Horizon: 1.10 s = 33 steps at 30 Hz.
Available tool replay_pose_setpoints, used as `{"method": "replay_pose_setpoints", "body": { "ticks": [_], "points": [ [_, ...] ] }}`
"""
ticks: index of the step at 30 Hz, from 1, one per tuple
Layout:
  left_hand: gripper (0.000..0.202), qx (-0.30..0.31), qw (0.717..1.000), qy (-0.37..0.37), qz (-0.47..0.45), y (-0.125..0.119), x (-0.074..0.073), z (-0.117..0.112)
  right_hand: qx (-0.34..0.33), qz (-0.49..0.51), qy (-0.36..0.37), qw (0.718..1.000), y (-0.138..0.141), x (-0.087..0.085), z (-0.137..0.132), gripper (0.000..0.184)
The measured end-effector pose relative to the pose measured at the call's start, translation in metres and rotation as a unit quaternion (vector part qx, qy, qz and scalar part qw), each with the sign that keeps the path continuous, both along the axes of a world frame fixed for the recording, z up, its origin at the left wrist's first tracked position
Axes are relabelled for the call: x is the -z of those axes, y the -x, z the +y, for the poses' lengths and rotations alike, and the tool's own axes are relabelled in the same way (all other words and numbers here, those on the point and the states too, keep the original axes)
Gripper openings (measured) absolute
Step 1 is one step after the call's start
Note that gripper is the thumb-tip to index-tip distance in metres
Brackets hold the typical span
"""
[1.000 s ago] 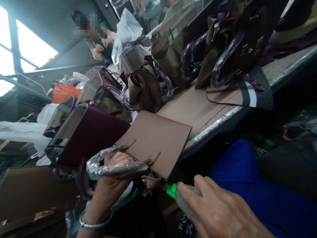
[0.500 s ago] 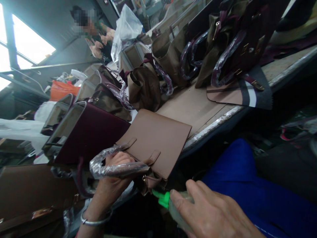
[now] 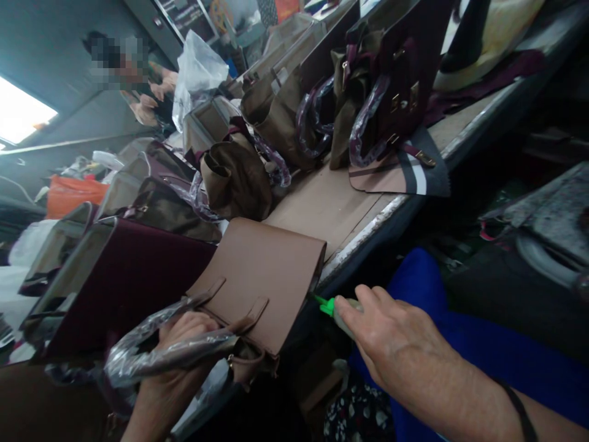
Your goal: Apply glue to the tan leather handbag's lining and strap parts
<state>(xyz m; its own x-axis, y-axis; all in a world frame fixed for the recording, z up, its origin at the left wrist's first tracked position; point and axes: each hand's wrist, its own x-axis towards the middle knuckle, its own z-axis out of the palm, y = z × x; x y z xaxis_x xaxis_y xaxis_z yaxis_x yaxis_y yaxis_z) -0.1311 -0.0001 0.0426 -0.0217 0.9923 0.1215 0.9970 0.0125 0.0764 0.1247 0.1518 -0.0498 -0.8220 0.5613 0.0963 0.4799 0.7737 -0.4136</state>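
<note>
A tan handbag [image 3: 271, 264] lies tilted on the bench edge, its plastic-wrapped handle [image 3: 138, 356] toward me. My left hand [image 3: 181, 334] reaches through the handle loop and is closed on the bag's top; the handle partly hides its fingers. My right hand [image 3: 391, 334] is wrapped round a small squeeze bottle [image 3: 344, 316] with a bright green nozzle [image 3: 327, 306]. The nozzle's thin tip points at the bag's right side edge, very close to it; whether they touch I cannot tell. A small zipped tab hangs at the bag's opening.
Dark maroon handbags [image 3: 133, 276] stand left of the tan one, and several more bags with olive lining line the bench [image 3: 313, 209]. A striped fabric piece [image 3: 405, 172] overhangs the bench edge. Blue cloth [image 3: 418, 288] lies beyond my right hand. Another person [image 3: 147, 107] is at the far left.
My right hand has moved the bottle's tip from near the bag's opening up along its right side. The view has shifted, so bench and bags sit further left.
</note>
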Motion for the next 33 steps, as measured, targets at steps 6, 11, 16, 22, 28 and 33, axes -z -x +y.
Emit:
{"method": "replay_pose_setpoints", "body": {
  "ticks": [6,11,16,22,28,33],
  "points": [
    [0.021,-0.002,1.0,0.01,-0.018,-0.007,0.0,0.006,-0.042,0.111,0.064,0.991,-0.006,-0.005,-0.028,0.049],
    [0.026,-0.03,0.999,0.013,-0.033,-0.009,0.002,0.005,-0.026,0.173,0.022,0.984,-0.008,-0.001,-0.038,0.051],
    [0.031,-0.038,0.998,0.031,-0.039,-0.01,0.002,0.008,-0.03,0.121,0.013,0.992,-0.003,0.002,-0.027,0.047],
    [0.031,-0.049,0.996,0.05,-0.053,-0.013,0.005,0.008,-0.067,0.201,-0.003,0.977,-0.004,-0.014,-0.036,0.047],
    [0.029,-0.059,0.994,0.031,-0.084,-0.014,0.005,0.006,-0.053,0.179,-0.012,0.982,-0.005,-0.011,-0.033,0.051],
    [0.025,-0.067,0.993,0.022,-0.091,-0.013,0.01,0.006,-0.05,0.181,-0.013,0.982,0.001,-0.012,-0.039,0.048]
  ]
}}
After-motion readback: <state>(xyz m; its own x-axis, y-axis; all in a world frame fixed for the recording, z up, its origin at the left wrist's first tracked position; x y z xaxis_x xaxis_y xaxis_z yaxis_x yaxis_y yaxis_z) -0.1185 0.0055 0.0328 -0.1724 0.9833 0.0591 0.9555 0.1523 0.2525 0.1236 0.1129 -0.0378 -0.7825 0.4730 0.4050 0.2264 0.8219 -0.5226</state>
